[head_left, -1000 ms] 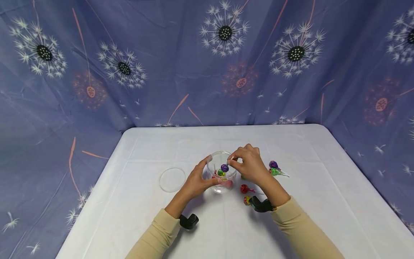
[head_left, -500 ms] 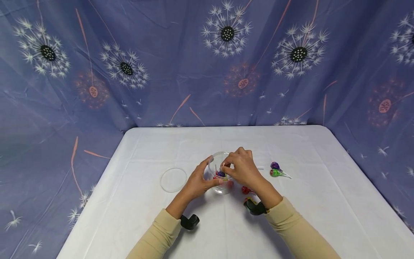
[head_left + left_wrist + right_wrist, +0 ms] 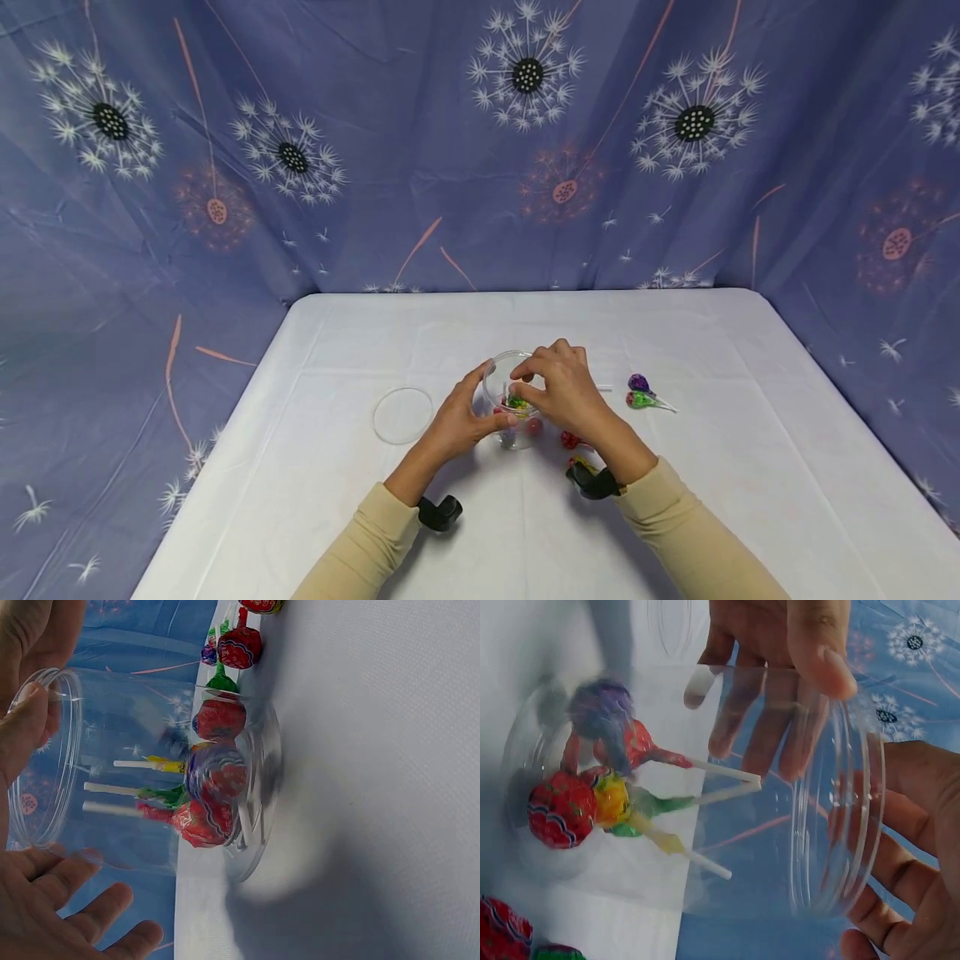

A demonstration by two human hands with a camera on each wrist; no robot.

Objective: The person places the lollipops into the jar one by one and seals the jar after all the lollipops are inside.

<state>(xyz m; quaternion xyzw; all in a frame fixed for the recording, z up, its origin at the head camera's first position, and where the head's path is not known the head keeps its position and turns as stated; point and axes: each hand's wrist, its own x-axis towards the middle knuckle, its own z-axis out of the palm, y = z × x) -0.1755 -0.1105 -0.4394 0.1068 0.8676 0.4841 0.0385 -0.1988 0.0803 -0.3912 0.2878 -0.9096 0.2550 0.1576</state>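
A clear jar (image 3: 510, 379) stands upright on the table with several wrapped lollipops inside. My left hand (image 3: 459, 422) grips it around the side, thumb across the front. Over the jar's mouth is my right hand (image 3: 558, 385), its thumb and forefinger slightly apart with nothing seen between them. Inside the jar, a purple lollipop (image 3: 600, 709) is blurred beside a red lollipop (image 3: 561, 810) and a yellow lollipop (image 3: 611, 799). Their white sticks point toward the mouth. Part of the jar's rim is hidden behind my right fingers.
Left of the jar lies a clear round lid (image 3: 402, 415). To the right are a purple-wrapped lollipop (image 3: 638, 382) and a green-wrapped lollipop (image 3: 640, 400). A red-wrapped lollipop (image 3: 570, 440) and a yellow-wrapped one (image 3: 581, 461) lie by my right wrist. A patterned curtain (image 3: 465, 150) hangs behind.
My right hand moved left over the jar with a purple lollipop, then let it go, and it dropped inside. The left hand keeps its grip on the jar.
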